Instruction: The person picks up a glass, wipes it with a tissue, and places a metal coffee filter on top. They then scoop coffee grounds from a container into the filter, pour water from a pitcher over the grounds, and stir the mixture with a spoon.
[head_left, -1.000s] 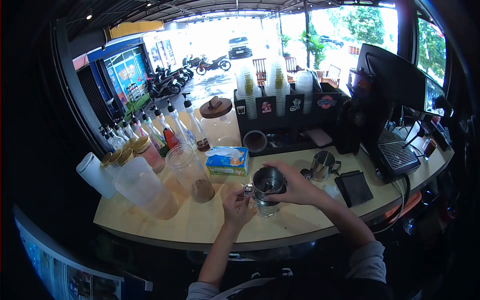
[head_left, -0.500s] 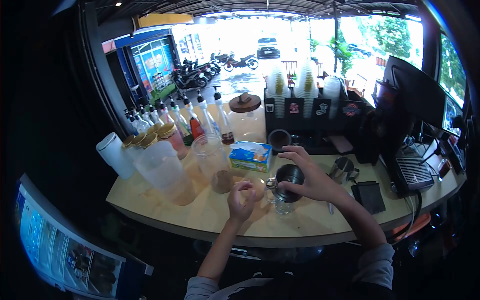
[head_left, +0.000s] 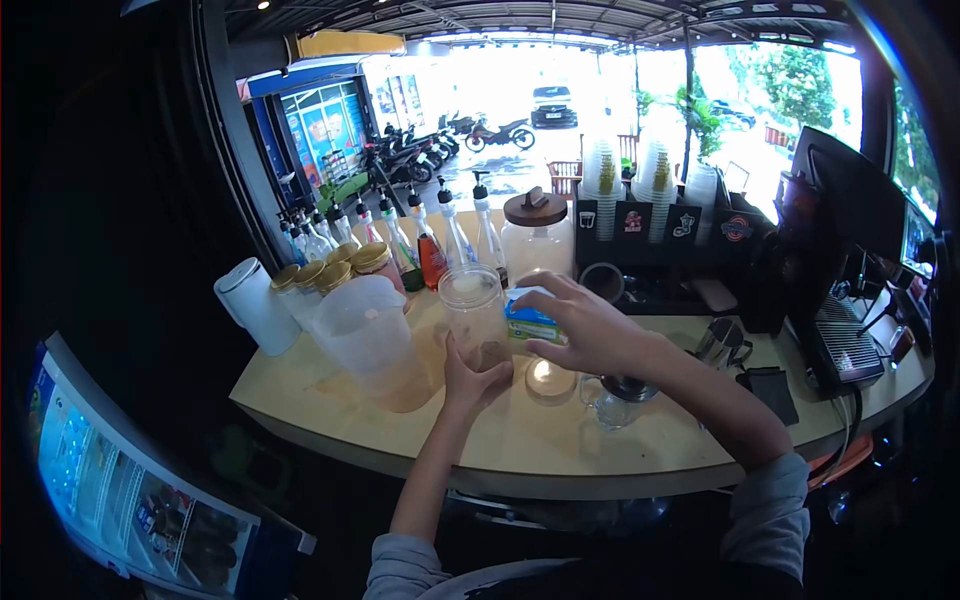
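My left hand (head_left: pixel 474 382) is wrapped around the lower part of a clear open jar (head_left: pixel 474 310), which stands on the counter with some brown contents at its bottom. My right hand (head_left: pixel 585 325) hovers to the right of the jar, fingers curved and apart, holding nothing. It partly covers a blue and green tissue box (head_left: pixel 533 328). Under my right forearm stands a glass mug (head_left: pixel 612 412) with a dark metal filter (head_left: pixel 630 388) on top, partly hidden. Between jar and mug lies a round shiny lid (head_left: pixel 550 380).
A frosted pitcher (head_left: pixel 365 335), gold-lidded jars (head_left: pixel 372 260) and several pump bottles (head_left: pixel 432 250) line the left. Behind are a wooden-lidded jar (head_left: pixel 538 235) and stacked plastic cups (head_left: pixel 655 180). A metal milk jug (head_left: pixel 718 342), dark cloth (head_left: pixel 768 395) and espresso machine (head_left: pixel 845 340) stand right.
My left hand has moved to the jar and closed around it. My right hand has left the filter on the mug and moved left and up. The view has shifted slightly.
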